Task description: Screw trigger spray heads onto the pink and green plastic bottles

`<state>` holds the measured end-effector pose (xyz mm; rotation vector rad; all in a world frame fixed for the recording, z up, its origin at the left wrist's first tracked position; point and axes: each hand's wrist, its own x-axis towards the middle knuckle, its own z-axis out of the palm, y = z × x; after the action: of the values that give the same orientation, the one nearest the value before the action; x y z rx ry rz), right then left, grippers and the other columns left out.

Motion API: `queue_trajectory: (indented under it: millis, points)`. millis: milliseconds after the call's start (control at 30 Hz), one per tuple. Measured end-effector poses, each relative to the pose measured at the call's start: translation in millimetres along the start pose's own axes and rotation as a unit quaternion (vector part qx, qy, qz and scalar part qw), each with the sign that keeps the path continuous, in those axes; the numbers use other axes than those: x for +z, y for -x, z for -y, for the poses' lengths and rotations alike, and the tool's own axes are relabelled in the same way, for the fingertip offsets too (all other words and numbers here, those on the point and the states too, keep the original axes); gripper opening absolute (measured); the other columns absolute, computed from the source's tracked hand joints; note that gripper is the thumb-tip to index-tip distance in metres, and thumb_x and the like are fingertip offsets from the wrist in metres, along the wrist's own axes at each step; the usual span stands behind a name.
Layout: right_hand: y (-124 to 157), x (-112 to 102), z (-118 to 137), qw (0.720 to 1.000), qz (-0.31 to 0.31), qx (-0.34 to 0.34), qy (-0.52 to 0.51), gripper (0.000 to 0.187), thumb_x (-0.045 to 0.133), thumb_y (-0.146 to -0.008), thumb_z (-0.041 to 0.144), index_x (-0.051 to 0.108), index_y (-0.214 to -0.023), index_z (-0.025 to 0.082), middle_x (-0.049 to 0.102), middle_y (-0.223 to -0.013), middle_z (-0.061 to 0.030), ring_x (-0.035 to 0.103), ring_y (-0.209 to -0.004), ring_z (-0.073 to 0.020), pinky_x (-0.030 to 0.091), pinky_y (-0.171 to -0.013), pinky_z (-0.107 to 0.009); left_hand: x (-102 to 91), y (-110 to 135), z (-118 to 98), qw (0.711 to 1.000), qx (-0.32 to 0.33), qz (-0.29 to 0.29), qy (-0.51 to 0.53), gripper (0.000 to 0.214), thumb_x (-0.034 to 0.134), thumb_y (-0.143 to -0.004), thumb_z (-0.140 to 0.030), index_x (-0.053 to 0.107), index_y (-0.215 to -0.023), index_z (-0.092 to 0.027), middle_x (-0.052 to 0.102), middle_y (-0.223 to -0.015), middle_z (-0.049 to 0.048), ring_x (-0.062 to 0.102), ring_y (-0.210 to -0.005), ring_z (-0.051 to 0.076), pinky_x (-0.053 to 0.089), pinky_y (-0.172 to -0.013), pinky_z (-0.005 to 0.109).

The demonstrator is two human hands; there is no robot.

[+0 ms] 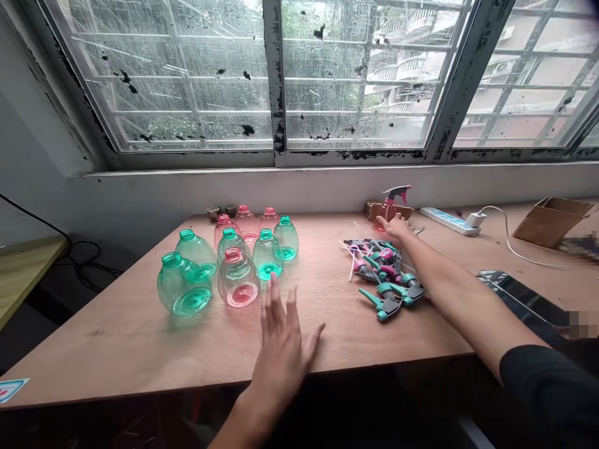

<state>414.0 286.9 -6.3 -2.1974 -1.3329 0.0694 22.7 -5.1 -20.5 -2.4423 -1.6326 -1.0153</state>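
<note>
My left hand point(282, 333) hovers flat over the wooden table point(140, 337), fingers stretched out and apart, holding nothing, just below a cluster of several empty green and pink plastic bottles point(234, 262). My right hand point(395, 226) reaches far across the table and rests at the base of an assembled pink spray bottle point(392, 206) near the wall; whether the fingers grip it is unclear. Between the hands lies a pile of teal and pink trigger sprayer heads point(386, 277) with dip tubes.
A white power strip point(449, 219) with a plugged charger and cable lies at the back right. A brown cardboard box point(552, 219) sits at the far right. A dark flat object point(524, 298) lies near my right arm. Windows run behind the table.
</note>
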Motion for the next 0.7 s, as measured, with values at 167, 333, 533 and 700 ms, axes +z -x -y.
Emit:
queue_trajectory:
  millis: [167, 333, 533, 700]
  points:
    - [-3.5, 8.5, -15.1, 1.000, 0.010, 0.003, 0.024, 0.080, 0.044, -0.098, 0.061, 0.038, -0.144, -0.004, 0.039, -0.146, -0.0391, 0.036, -0.135, -0.0464, 0.034, -0.101, -0.056, -15.8, -16.3, 12.0, 0.990, -0.014, -0.131, -0.056, 0.093, 0.067, -0.089, -0.039, 0.006, -0.157, -0.018, -0.010, -0.165, 0.0231, -0.004, -0.153, 0.041, 0.011, -0.119, 0.064]
    - [-7.0, 10.2, -22.6, 0.999, 0.019, -0.020, 0.043, 0.083, 0.045, -0.094, 0.067, 0.045, -0.139, -0.002, 0.045, -0.141, -0.0393, 0.039, -0.130, -0.0481, 0.030, -0.100, -0.058, -45.1, -40.0, 52.8, 0.962, -0.066, -0.247, -0.098, 0.103, 0.073, -0.082, -0.046, 0.012, -0.155, -0.009, 0.016, -0.160, 0.0282, 0.007, -0.152, 0.042, 0.013, -0.121, 0.060]
    - [1.7, -18.4, -20.4, 0.995, -0.039, -0.088, 0.035, 0.066, 0.027, -0.101, 0.060, 0.061, -0.121, 0.006, 0.060, -0.128, -0.0296, 0.044, -0.126, -0.0439, 0.026, -0.105, -0.057, -57.7, -43.9, 69.1, 0.972, -0.107, -0.197, -0.069, 0.069, 0.069, -0.083, -0.048, 0.042, -0.141, -0.022, 0.057, -0.136, 0.0157, 0.053, -0.127, 0.040, 0.043, -0.104, 0.056]
    - [16.9, -57.7, -6.3, 0.981, -0.085, -0.172, -0.008, 0.062, 0.018, -0.105, 0.051, 0.056, -0.127, 0.007, 0.047, -0.142, -0.0270, 0.029, -0.136, -0.0422, 0.018, -0.111, -0.056, -66.3, -36.2, 58.9, 0.988, -0.063, -0.137, 0.011, 0.064, 0.068, -0.082, -0.046, 0.042, -0.137, -0.025, 0.058, -0.133, 0.0125, 0.057, -0.122, 0.036, 0.047, -0.099, 0.054]
